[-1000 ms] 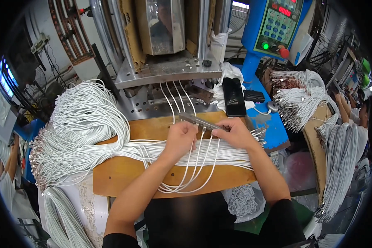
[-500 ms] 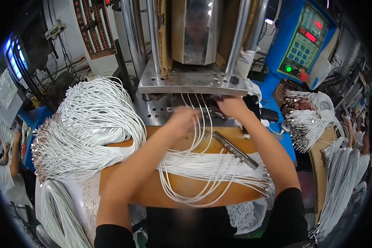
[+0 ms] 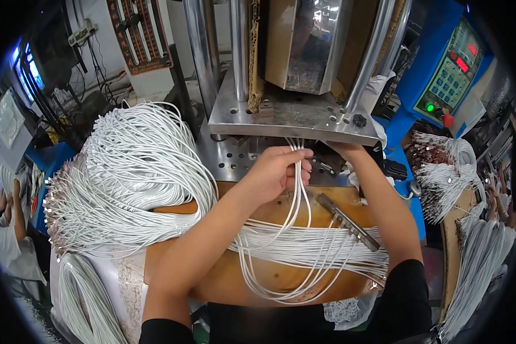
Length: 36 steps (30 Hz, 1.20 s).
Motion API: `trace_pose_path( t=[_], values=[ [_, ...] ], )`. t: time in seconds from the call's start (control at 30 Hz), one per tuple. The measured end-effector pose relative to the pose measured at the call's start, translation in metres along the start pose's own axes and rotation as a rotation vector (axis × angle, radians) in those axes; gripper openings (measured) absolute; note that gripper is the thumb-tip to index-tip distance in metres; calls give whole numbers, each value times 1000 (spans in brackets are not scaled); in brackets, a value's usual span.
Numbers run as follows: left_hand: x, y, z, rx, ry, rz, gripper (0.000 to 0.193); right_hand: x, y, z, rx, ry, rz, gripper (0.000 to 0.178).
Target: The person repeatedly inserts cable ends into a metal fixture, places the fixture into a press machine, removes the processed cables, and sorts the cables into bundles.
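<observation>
In front of a press, my left hand (image 3: 278,172) is closed around several white cables (image 3: 298,195), gathered in a narrow bunch. They run up out of sight beneath the steel upper plate (image 3: 295,123) and loop down toward me over the brown board (image 3: 264,209). My right hand (image 3: 347,150) reaches under the plate's right side, its fingers hidden. A slotted metal bar (image 3: 348,222) lies aslant on the board, resting over a flat row of white cables (image 3: 304,242) with metal ends at the right. Below the plate, the press bed (image 3: 226,157) is perforated steel.
To the left a large pile of coiled white cables (image 3: 143,166) covers the table, with another bundle (image 3: 89,298) hanging below. A blue control box (image 3: 447,74) stands at right. Beyond it are more cable bundles (image 3: 447,172). A clear bag (image 3: 350,312) of small white parts sits below the board.
My left hand, blurred beside the spread cables before, now grips them, and they are drawn close together. My right hand reaches deeper under the plate. The whole view has shifted slightly.
</observation>
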<state>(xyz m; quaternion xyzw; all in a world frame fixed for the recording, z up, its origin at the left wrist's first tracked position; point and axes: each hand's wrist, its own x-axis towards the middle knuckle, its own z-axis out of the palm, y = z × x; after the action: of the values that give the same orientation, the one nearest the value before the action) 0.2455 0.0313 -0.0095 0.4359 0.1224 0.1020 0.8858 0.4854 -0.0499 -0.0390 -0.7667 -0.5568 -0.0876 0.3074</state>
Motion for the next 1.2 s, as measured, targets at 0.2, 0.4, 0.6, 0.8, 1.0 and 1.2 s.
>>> trace_pose_path(
  t=[0.2,0.4,0.6,0.8,1.0,1.2],
  values=[
    [-83,-16,42,207,-117,-316,22,-55,-67,-63,142,-276,226,39],
    [-174,49,31,743,-107,-40,22,-84,-60,-73,-1,-233,192,37],
    [-225,122,-51,1078,970,382,51,-98,-65,-73,-179,-214,-12,29],
    [-146,-15,42,1758,97,1000,16,-114,-59,-95,204,-183,23,18],
    [-105,23,-56,1784,360,307,21,-161,-82,-192,191,-703,59,21],
    [-73,-13,43,1228,108,560,31,-186,-79,-144,-28,-535,174,25]
  ],
)
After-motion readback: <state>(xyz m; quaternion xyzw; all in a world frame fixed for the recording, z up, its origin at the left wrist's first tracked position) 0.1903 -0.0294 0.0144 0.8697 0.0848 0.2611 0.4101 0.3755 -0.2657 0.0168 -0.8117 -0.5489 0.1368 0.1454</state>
